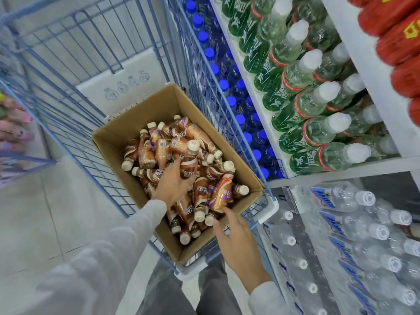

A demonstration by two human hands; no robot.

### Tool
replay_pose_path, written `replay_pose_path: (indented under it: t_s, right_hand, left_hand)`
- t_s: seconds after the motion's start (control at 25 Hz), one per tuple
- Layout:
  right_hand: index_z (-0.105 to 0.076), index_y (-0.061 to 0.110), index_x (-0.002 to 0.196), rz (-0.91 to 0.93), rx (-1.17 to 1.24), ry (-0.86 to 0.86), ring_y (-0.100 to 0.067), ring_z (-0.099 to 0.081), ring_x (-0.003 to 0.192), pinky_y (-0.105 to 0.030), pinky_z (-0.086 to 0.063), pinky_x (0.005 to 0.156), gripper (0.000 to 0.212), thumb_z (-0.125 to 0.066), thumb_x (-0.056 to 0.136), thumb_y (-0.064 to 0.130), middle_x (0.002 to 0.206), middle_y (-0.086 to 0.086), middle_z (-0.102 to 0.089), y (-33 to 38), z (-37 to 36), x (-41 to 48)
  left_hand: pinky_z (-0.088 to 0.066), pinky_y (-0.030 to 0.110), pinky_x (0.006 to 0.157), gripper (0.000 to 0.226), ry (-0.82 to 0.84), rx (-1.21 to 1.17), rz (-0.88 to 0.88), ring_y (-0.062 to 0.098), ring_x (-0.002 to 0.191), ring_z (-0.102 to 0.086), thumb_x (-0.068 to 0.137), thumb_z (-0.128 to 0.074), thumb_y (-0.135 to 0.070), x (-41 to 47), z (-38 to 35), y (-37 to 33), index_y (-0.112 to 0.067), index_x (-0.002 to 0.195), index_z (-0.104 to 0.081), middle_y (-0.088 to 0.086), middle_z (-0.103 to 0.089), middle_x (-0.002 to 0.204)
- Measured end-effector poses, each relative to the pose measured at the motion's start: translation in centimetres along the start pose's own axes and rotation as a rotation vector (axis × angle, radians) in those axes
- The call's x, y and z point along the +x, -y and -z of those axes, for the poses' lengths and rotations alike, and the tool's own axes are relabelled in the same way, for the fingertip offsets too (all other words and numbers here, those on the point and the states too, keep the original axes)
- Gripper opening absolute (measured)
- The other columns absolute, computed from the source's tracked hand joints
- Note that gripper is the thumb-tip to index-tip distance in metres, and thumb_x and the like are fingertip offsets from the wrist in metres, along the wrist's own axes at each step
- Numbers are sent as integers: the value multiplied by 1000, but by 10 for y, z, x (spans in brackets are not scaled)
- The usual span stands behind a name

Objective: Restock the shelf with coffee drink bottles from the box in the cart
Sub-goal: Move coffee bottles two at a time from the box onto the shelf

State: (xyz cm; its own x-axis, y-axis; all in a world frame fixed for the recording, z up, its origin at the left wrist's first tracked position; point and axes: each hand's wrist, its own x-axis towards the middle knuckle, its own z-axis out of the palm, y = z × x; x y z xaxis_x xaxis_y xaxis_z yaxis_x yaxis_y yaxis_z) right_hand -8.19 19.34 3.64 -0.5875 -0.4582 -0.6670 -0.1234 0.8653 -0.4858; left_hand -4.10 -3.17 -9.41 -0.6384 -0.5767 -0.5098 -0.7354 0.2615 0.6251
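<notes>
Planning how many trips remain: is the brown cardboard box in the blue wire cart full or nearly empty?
Still well stocked. The brown cardboard box holds a loose heap of brown coffee drink bottles hiding its floor, lying jumbled below the rim.

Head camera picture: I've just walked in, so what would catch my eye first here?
Probably the open brown cardboard box in the blue wire cart, heaped with small brown coffee drink bottles with cream caps. The left hand has its grip on one bottle in the pile, while the right hand touches an upright bottle near the box's near corner. To the right, green-labelled clear bottles with white caps fill a white shelf.
</notes>
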Motion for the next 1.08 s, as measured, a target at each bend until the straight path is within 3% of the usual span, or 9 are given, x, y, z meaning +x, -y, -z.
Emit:
replay_pose_path:
  t_s: [0.16,0.24,0.32,0.4,0.52,0.6,0.72,0.88,1.08]
  right_hand:
    - [-44,24,146,27,-44,8,-17,-44,134,-35,-41,108,48,-47,103,44,147,2,-49,11,2,37]
    - [-43,23,148,51,-73,27,-21,-43,136,-39,-40,108,50,-47,103,44,149,0,-48,21,1,60]
    - [-43,21,148,100,-114,56,-24,-43,137,-41,-40,110,50,-46,103,43,150,-2,-47,35,-5,93]
    - [-49,18,143,97,-85,97,-26,-49,134,-45,-43,109,50,-48,101,44,146,-5,-53,54,-18,130]
    - [-61,11,131,-185,471,210,-32,-59,125,-47,-47,107,47,-54,97,44,136,-14,-62,93,-40,179]
    - [-51,14,142,-380,902,295,-32,-53,132,-44,-46,107,52,-57,98,41,142,-14,-56,112,-53,200]
    - [-35,20,153,-522,1286,260,-29,-45,138,-44,-41,112,68,-61,96,46,149,-16,-46,120,-74,229]
    - [-36,22,153,-585,1510,143,-30,-45,138,-44,-40,112,68,-58,96,51,152,-15,-41,128,-95,261]
    - [-54,17,135,-532,1413,4,-26,-62,115,-43,-50,105,58,-64,89,52,129,-14,-63,132,-91,221]
  left_hand:
    - [-50,31,92,56,-30,-465,150,7,112,-61,85,-76,-48,-80,44,-9,-36,134,-52,-13,-64,125]
    - [-54,26,82,43,-13,-648,244,13,103,-69,90,-75,-32,-117,60,-5,-35,129,-57,-6,-73,115]
    - [-54,20,71,33,-52,-692,326,17,93,-71,88,-75,-19,-147,72,5,-32,116,-62,-2,-76,100]
    - [-53,20,67,36,-90,-679,389,17,86,-71,74,-78,-24,-171,79,15,-30,108,-65,-3,-76,93]
    - [-51,23,67,40,-114,-713,449,13,79,-70,67,-72,-21,-199,84,24,-23,106,-65,-2,-75,91]
    - [-50,25,67,39,-124,-739,467,14,77,-67,68,-74,-10,-210,86,27,-19,106,-65,1,-74,87]
    - [-47,23,64,53,-123,-765,477,12,71,-64,52,-73,-19,-218,90,31,-12,104,-65,5,-72,79]
    - [-48,14,58,52,-123,-822,470,9,65,-64,53,-73,-6,-218,95,30,-6,104,-66,9,-72,76]
    - [-52,16,60,38,-87,-766,410,7,68,-65,80,-68,17,-211,103,19,-11,106,-66,3,-73,80]
